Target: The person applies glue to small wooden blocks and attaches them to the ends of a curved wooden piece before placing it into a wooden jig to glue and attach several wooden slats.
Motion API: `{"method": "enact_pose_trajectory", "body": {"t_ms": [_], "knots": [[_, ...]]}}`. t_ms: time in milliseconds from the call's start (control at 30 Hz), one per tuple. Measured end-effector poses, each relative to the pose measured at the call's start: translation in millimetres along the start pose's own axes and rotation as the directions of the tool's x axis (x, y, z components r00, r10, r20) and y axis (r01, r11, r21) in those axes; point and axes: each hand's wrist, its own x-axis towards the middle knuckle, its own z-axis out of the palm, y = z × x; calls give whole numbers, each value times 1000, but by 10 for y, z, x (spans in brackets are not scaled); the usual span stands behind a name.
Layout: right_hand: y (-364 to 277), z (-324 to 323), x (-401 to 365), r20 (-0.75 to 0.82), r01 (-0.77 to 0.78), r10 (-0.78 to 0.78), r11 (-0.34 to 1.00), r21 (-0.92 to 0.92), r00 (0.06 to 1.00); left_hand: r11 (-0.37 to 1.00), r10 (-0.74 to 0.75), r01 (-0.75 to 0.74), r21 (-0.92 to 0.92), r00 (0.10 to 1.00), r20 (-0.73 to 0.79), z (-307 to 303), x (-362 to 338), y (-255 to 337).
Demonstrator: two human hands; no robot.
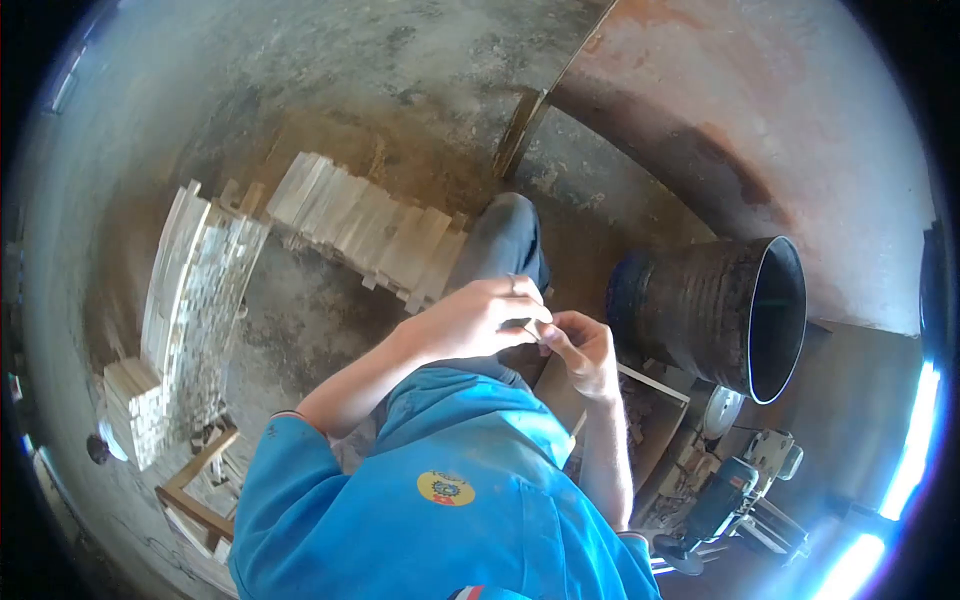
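Note:
My left hand (490, 318) and my right hand (583, 350) meet in front of my waist, over my legs. The fingers of both hands are bent inward, with their tips pressed close together. Between the fingertips there seems to be something small and pale, mostly hidden by the fingers, and its kind cannot be made out. A ring shows on a finger of my left hand. Just beyond the hands is my knee in dark trousers (503, 235), and below them my blue shirt (440, 440) with a round yellow badge.
Stacked wooden strips (370, 225) lie ahead, and a taller stack (195, 300) stands to the left. A wooden frame (195, 505) sits lower left. On the right are a large dark drum (700, 305) and a motor-driven machine (725, 490). A wall (780, 110) rises beyond.

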Motion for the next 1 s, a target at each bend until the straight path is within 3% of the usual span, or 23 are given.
{"method": "enact_pose_trajectory", "body": {"t_ms": [67, 200, 267, 333, 367, 400, 433, 500, 567, 600, 667, 700, 767, 800, 833, 867, 900, 967, 1000], "knots": [[24, -118, 178, -61, -69, 80, 985, 160, 995, 999, -4, 10, -50, 993, 120, -53, 337, -182], [-134, -322, 874, -216, -7, 25, 996, 84, 976, 999, 3, 5, -41, 978, 206, -308, 1067, -813], [-335, -443, 1453, -193, -20, 28, 999, 41, 981, 997, -2, 17, -73, 979, 204, -540, 1435, -1211], [-759, -443, 2364, -152, -129, 88, 949, -288, 985, 999, 21, -21, -41, 1000, 4, -964, 1741, -1715], [-988, -404, 2961, -55, -87, 71, 912, -401, 996, 999, -52, 53, 6, 993, -110, -1265, 1859, -1998], [-1069, -318, 3622, 94, 13, 24, 925, -379, 995, 991, -112, 125, 44, 966, -232, -1591, 1933, -2254], [-1341, -156, 4262, 227, 55, 77, 849, -525, 971, 977, -159, 199, 72, 915, -370, -1982, 2055, -2422], [-1864, 127, 5395, 541, 270, 102, 780, -564, 835, 871, -252, 447, 202, 761, -597, -2573, 2147, -2726], [-2319, 77, 6170, 559, 285, 149, 738, -612, 816, 746, -501, 666, -4, 557, -662, -3154, 2350, -2534], [-2370, -79, 6583, 522, 372, 37, 659, -654, 852, 743, -500, 668, 42, 596, -628, -3386, 2414, -2484], [-2582, -570, 7289, 255, 264, -102, 597, -757, 961, 746, -325, 633, 208, 618, -716, -3746, 2719, -2465], [-2528, -893, 7784, 155, 173, -79, 516, -839, 985, 748, -303, 620, 235, 634, -711, -3952, 2971, -2551], [-2412, -1705, 8550, 4, -7, 143, 73, -997, 990, 720, -339, 627, 296, 691, -638, -4295, 3511, -2473], [-1935, -1972, 8784, -244, -234, 38, -177, -956, 969, 712, -332, 622, 325, 707, -625, -4447, 3794, -2479], [-1582, -2065, 8885, -447, -457, -120, -384, -803, 886, 719, -236, 542, 435, 779, -581, -4559, 4122, -2492], [-1720, -1982, 8810, -345, -307, 123, -250, -918, 931, 710, -135, 449, 542, 843, -521, -4653, 4438, -2512], [-1890, -1871, 8689, -181, -169, 337, -65, -983, 924, 726, -151, 444, 525, 848, -509, -4708, 4727, -2572], [-2046, -1755, 8586, -137, -149, 228, 34, -988, 964, 788, -183, 420, 451, 858, -479, -4747, 5292, -2716], [-2144, -1736, 8526, -141, -159, 119, 155, -975, 983, 829, -213, 404, 387, 867, -450, -4748, 5581, -2798]]}}
